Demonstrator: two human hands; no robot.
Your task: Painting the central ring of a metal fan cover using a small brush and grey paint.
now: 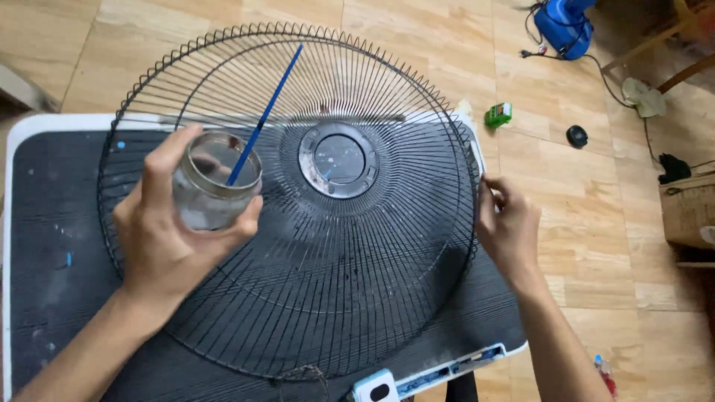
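Your black wire fan guard [298, 246] fills the frame's centre, lying on the dark table [52, 298], its wires showing no fresh coating. Your right hand [510, 227] pinches its right rim. Your left hand [167, 234], centre-left, wraps the glass jar [212, 186] holding a blue brush [264, 119], not yet applied.

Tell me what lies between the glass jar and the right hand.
In the head view, the fan guard's wire spokes and round centre hub lie between the glass jar and right hand.

Left hand [167, 238] grips glass jar [216, 181] with blue brush [264, 119] inside, over black fan grille [313, 246]; right hand [510, 223] pinches grille's rim. Grille lies on dark surface [52, 223].
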